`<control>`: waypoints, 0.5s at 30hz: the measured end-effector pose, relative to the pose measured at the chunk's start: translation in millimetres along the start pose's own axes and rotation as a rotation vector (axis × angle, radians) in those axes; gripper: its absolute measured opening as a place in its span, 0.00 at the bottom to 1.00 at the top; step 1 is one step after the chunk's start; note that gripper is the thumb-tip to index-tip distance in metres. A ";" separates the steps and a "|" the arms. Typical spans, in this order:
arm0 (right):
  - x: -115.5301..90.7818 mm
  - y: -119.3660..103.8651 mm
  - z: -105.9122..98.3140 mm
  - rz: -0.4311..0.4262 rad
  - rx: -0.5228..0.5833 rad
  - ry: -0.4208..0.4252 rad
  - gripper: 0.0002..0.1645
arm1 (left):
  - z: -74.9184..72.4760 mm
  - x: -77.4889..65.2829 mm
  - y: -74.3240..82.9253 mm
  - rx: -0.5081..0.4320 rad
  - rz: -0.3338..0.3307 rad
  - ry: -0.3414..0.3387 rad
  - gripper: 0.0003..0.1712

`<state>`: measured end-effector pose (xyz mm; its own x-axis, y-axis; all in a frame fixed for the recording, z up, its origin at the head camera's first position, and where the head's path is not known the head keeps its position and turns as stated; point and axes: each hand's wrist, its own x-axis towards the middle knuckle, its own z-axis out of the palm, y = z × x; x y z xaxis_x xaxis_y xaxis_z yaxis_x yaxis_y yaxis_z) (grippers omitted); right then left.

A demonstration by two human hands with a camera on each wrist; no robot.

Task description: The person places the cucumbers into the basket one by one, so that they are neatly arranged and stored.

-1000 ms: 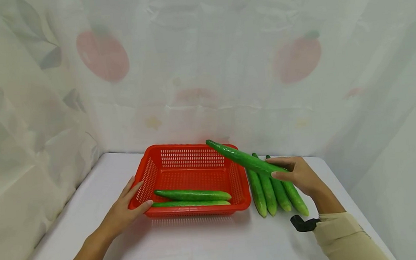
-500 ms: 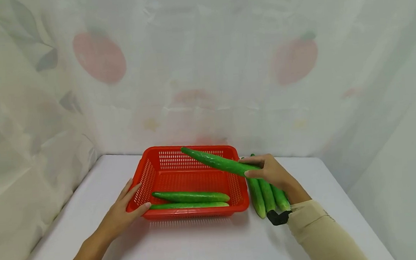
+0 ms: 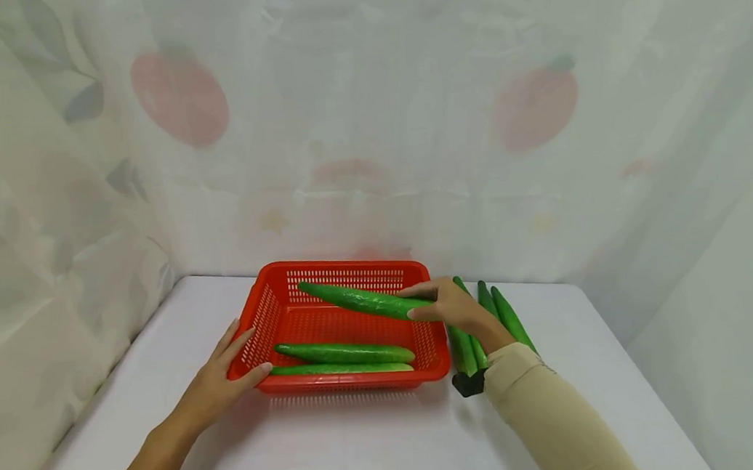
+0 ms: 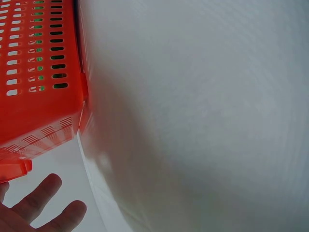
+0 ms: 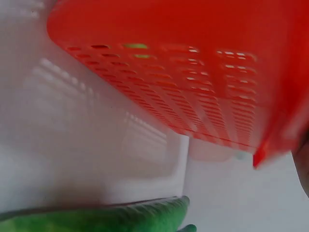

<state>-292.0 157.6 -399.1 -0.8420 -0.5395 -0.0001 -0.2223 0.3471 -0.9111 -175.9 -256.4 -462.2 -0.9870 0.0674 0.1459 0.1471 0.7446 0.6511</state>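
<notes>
My right hand (image 3: 457, 308) grips a long green cucumber (image 3: 361, 301) near its right end, thumb in front and fingers behind. The cucumber hangs over the red plastic basket (image 3: 354, 383), its far tip pointing left and slightly up. My left hand (image 3: 217, 388) rests on the basket's left side with fingers spread, its thumb at the front left corner. In the left wrist view its fingers (image 4: 38, 195) are extended beside the rim. Inside the basket, one cucumber (image 3: 345, 353) lies behind another cucumber (image 3: 340, 369), both along the front wall.
Several more cucumbers (image 3: 512, 316) lie side by side on the white table (image 3: 339, 449) right of the basket, partly hidden by my right arm. One cucumber (image 5: 106, 220) shows low in the right wrist view. A printed curtain (image 3: 368, 119) hangs behind the table.
My right hand has carried the cucumber left from above the pile to over the basket, lowering its tip slightly. The left hand stays at the basket.
</notes>
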 end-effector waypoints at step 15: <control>32.1 0.5 23.2 -0.028 -0.125 -0.081 0.21 | -2.2 3.1 3.2 -0.002 0.003 -0.020 0.47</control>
<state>-307.8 122.6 -409.1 -0.7933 -0.6087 -0.0135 -0.3085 0.4211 -0.8529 -178.3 -255.2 -458.1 -0.9877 0.0827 0.1330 0.1501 0.7431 0.6522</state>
